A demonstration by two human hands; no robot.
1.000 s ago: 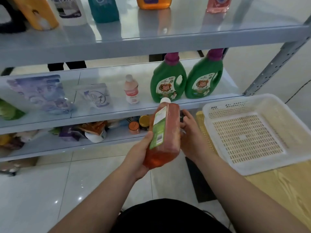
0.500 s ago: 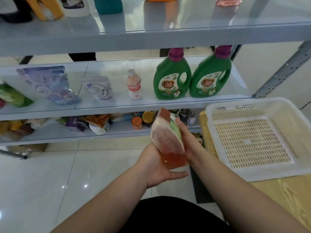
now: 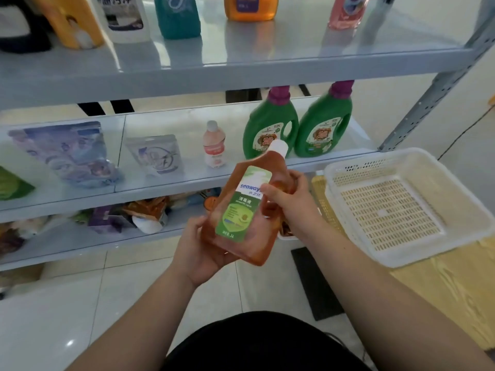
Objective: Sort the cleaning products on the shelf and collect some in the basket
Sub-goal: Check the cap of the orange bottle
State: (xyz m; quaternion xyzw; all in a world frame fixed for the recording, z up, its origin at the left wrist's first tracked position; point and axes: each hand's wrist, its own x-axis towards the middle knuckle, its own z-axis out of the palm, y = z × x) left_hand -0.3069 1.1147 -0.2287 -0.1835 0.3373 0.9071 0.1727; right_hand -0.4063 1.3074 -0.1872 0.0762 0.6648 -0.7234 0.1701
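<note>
**Amber disinfectant bottle held in both hands before the shelf**

The translucent amber plastic bottle [image 3: 241,207], with a green label and a white cap, sits tilted in mid-air in front of the grey metal shelf [image 3: 160,184]. The left hand [image 3: 199,250] cups its lower corner with curled fingers. The right hand [image 3: 289,204] grips its upper side, thumb on the label. The white perforated plastic basket [image 3: 401,254] rests on the yellow wooden table [image 3: 455,285] to the right, apart from the bottle.

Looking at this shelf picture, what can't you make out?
Head view:
Top-shelf bottles: upper parts cut off by the top edge.
Lowest-shelf items: blurred, partly behind the orange bottle.
Label fine print: too small; the right hand covers the brand's end.
Green pack: cut by the left edge.
</note>
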